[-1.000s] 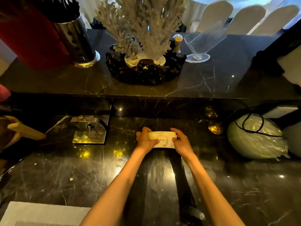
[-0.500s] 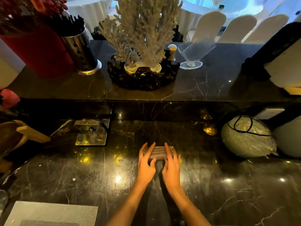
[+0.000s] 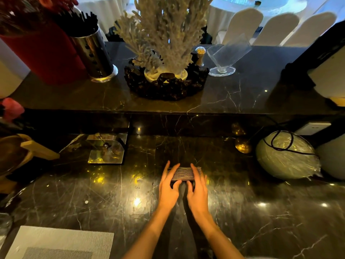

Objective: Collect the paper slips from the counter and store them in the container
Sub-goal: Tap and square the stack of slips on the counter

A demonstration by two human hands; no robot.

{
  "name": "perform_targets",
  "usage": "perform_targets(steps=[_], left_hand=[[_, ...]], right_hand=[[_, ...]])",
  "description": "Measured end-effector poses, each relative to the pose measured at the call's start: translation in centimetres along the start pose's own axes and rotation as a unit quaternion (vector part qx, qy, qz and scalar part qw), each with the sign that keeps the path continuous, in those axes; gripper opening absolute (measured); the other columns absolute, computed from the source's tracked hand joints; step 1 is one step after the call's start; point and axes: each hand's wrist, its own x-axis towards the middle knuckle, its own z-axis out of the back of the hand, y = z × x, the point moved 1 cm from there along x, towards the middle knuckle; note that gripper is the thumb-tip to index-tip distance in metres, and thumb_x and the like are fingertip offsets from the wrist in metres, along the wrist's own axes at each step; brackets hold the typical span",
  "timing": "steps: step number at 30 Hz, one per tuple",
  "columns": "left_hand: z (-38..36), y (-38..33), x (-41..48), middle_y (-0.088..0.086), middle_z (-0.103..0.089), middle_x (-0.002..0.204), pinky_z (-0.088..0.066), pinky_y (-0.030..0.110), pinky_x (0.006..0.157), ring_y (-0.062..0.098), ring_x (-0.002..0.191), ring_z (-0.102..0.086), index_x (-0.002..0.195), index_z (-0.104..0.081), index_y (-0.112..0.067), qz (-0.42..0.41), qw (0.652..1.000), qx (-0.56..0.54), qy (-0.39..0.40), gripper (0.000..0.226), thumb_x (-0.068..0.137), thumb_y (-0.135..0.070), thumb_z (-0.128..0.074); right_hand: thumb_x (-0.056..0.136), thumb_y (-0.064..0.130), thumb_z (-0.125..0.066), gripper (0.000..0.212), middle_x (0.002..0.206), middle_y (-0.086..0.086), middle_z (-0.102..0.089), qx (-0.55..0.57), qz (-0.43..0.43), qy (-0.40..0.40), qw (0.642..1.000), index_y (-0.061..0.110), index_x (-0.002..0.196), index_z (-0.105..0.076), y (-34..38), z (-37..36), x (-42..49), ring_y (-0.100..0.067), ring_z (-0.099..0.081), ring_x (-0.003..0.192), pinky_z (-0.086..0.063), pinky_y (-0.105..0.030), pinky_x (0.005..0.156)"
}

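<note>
A small brown ribbed container (image 3: pixel 183 173) lies on the dark marble counter (image 3: pixel 112 193), straight in front of me. My left hand (image 3: pixel 169 187) rests over its left part, fingers spread on the top and thumb at the near edge. My right hand (image 3: pixel 197 187) covers its right part the same way. Both hands grip the container. No paper slips show; the closed container and my hands hide whatever is inside.
A shiny metal holder (image 3: pixel 107 150) stands to the left, and a plastic-wrapped round object (image 3: pixel 287 156) with a black cord to the right. A grey mat (image 3: pixel 59 242) lies near left. The raised ledge behind carries a coral ornament (image 3: pixel 166 53), a steel cylinder (image 3: pixel 93 55) and a clear glass (image 3: pixel 225 57).
One second ago both hands held a white stack of slips upright. The slips are now out of sight, and both hands lie flat on the ribbed container, barely moving since half a second ago.
</note>
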Motion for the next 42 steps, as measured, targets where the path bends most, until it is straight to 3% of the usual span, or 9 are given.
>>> perform_targets(steps=[4,10,16,22,27,30,34,38,42], left_hand=[[0.7,0.0,0.0,-0.006,-0.037,0.15,-0.032,-0.003,0.1,-0.003,0.131,-0.04,0.13,-0.055,-0.032,-0.016,1.0,0.023,0.013,0.056,0.087,0.003,-0.062],[0.3,-0.2,0.4,0.005,-0.049,0.127,-0.046,0.031,0.104,0.006,0.115,-0.049,0.125,-0.06,-0.015,-0.013,0.999,0.035,0.011,0.045,0.086,0.006,-0.059],[0.5,-0.9,1.1,0.009,-0.049,0.126,-0.047,0.031,0.1,0.02,0.116,-0.053,0.129,-0.058,-0.015,-0.016,0.999,0.041,0.013,0.046,0.087,0.003,-0.061],[0.6,-1.5,-0.4,-0.012,-0.041,0.128,-0.039,0.001,0.095,-0.005,0.12,-0.045,0.133,-0.05,-0.039,-0.057,0.998,-0.004,-0.031,0.06,0.088,-0.001,-0.06],[0.7,-0.4,-1.6,0.004,-0.039,0.14,-0.041,0.027,0.111,0.014,0.133,-0.041,0.137,-0.045,-0.034,-0.004,1.0,0.001,0.018,0.064,0.089,0.008,-0.055],[1.0,-0.4,-1.6,-0.003,-0.038,0.143,-0.033,0.012,0.112,0.007,0.138,-0.034,0.136,-0.045,-0.041,-0.032,0.999,-0.016,0.0,0.07,0.088,0.008,-0.054],[0.8,-0.1,-2.5,-0.001,-0.037,0.15,-0.006,0.045,0.125,0.014,0.148,-0.021,0.145,-0.039,-0.023,-0.008,0.998,0.052,0.032,0.064,0.089,0.005,-0.056],[1.0,0.2,-3.3,-0.007,-0.032,0.155,0.004,0.039,0.124,0.001,0.149,-0.013,0.146,-0.036,-0.029,-0.022,0.999,0.042,0.018,0.065,0.091,0.0,-0.056],[1.3,0.3,-4.5,-0.004,-0.031,0.155,0.005,0.038,0.125,0.01,0.151,-0.011,0.144,-0.034,-0.031,-0.002,0.996,0.08,0.04,0.063,0.094,0.003,-0.052]], right_hand=[[0.093,0.0,-0.054,0.051,0.153,0.006,-0.031,-0.034,0.014,-0.019,0.999,0.018,0.14,-0.044,0.1,-0.1,0.2,-0.02,-0.021,0.149,-0.004,-0.046,0.124],[0.092,-0.002,-0.053,0.055,0.146,-0.006,-0.04,-0.016,-0.021,-0.008,1.0,0.023,0.14,-0.043,0.5,-0.1,0.0,-0.03,-0.039,0.137,-0.045,-0.053,0.104],[0.095,0.007,-0.053,0.067,0.148,-0.004,-0.035,-0.044,-0.041,0.032,0.998,0.04,0.148,-0.028,1.9,0.2,0.8,-0.03,-0.035,0.141,-0.047,-0.051,0.103],[0.093,0.001,-0.052,0.075,0.148,0.008,-0.028,-0.018,0.021,-0.036,0.999,0.045,0.148,-0.027,2.7,1.3,-0.1,-0.028,-0.042,0.136,-0.054,-0.049,0.097],[0.095,0.002,-0.051,0.07,0.151,-0.005,-0.034,-0.051,-0.022,0.037,0.998,0.037,0.15,-0.024,2.0,0.6,-1.3,-0.029,-0.033,0.143,-0.045,-0.05,0.106],[0.096,0.003,-0.048,0.07,0.15,0.003,-0.035,-0.028,-0.008,0.004,1.0,0.044,0.149,-0.025,1.9,0.9,-1.9,-0.028,-0.039,0.14,-0.053,-0.048,0.097],[0.098,0.002,-0.046,0.065,0.152,0.001,-0.038,-0.066,-0.004,0.028,0.997,0.034,0.151,-0.028,1.3,0.8,-2.8,-0.02,-0.034,0.143,-0.038,-0.047,0.113],[0.097,0.003,-0.046,0.068,0.152,0.007,-0.038,-0.064,0.006,0.016,0.998,0.038,0.151,-0.026,0.7,0.8,-3.4,-0.013,-0.034,0.143,-0.026,-0.043,0.121],[0.098,0.007,-0.049,0.069,0.155,0.008,-0.032,-0.094,-0.017,0.054,0.994,0.043,0.15,-0.022,0.4,0.8,-4.4,-0.017,-0.03,0.145,-0.035,-0.043,0.116]])
